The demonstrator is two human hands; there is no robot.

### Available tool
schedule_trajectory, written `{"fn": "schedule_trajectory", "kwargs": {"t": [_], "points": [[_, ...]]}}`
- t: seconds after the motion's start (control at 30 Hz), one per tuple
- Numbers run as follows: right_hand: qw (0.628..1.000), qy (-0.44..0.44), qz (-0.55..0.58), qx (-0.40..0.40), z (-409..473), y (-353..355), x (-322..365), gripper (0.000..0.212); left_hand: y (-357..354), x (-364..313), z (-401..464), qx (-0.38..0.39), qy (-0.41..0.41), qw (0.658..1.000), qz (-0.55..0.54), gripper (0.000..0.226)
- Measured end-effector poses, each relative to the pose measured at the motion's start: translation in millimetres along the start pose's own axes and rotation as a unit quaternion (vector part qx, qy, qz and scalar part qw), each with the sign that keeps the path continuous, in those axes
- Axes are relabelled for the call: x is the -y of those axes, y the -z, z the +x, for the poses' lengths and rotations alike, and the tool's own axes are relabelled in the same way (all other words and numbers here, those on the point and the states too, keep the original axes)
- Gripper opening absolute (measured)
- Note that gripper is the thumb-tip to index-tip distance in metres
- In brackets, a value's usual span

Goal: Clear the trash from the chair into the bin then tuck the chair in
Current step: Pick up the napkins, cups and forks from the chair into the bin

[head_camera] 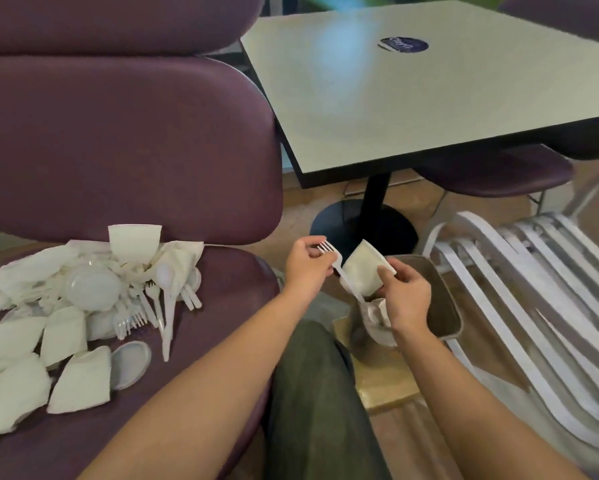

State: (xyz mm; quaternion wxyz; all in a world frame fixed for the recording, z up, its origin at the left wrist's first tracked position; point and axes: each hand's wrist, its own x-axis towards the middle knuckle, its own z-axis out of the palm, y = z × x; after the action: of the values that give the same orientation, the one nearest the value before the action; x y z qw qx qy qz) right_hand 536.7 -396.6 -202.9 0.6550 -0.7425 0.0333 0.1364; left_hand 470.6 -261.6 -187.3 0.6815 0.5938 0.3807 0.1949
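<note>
A person clears disposable tableware from a purple chair, both hands poised over a metal bin on the floor just beside the seat. The left hand pinches a white plastic fork by its neck, tines up, while the right hand curls its fingers round a crumpled paper cup, tilted mouth-down toward the bin, apparently so both pieces fall straight in on release. A few discarded items already lie inside. Most of the trash pile of flattened cups, lids, napkins and cutlery remains heaped on the seat against the backrest, so the job looks barely begun. The chair stands pulled out from the tabletop, leaving its seat reachable; tucking it in waits until the pile is gone.
</note>
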Motion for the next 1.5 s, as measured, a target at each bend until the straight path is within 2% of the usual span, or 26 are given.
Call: {"fn": "schedule_trajectory", "kwargs": {"t": [0.13, 0.3, 0.47, 0.63, 0.9, 1.07, 1.17, 1.33, 1.5], "points": [[0.997, 0.012, -0.072, -0.039, 23, 29, -10, 0.030, -41, 26, 9, 0.024, -0.001, 0.993, 0.117, 0.029], [0.985, -0.008, -0.160, -0.067, 41, 51, -33, 0.034, -79, 56, 15, 0.055, 0.015, 0.978, 0.202, 0.029], [0.973, -0.048, -0.226, -0.015, 40, 58, -52, 0.036, -98, 81, 13, 0.130, 0.078, 0.957, 0.245, 0.056], [0.971, -0.041, -0.236, 0.021, 34, 44, -50, 0.035, -88, 79, 15, 0.109, 0.074, 0.965, 0.228, 0.041], [0.975, 0.017, -0.194, 0.109, 6, -10, -14, 0.027, -17, 32, 13, 0.051, 0.009, 0.980, 0.193, 0.024], [0.960, 0.066, -0.211, 0.173, -26, -62, -1, 0.023, 56, 19, 9, -0.029, -0.023, 0.982, 0.187, 0.007], [0.952, 0.074, -0.209, 0.213, -49, -94, 0, 0.018, 104, 25, 2, -0.089, -0.017, 0.981, 0.171, 0.005], [0.934, 0.087, -0.230, 0.258, -88, -143, -7, 0.017, 175, 27, -18, -0.143, 0.003, 0.978, 0.151, 0.012], [0.913, 0.105, -0.250, 0.306, -122, -194, -12, 0.015, 243, 26, -32, -0.197, 0.017, 0.964, 0.177, 0.012]]}}
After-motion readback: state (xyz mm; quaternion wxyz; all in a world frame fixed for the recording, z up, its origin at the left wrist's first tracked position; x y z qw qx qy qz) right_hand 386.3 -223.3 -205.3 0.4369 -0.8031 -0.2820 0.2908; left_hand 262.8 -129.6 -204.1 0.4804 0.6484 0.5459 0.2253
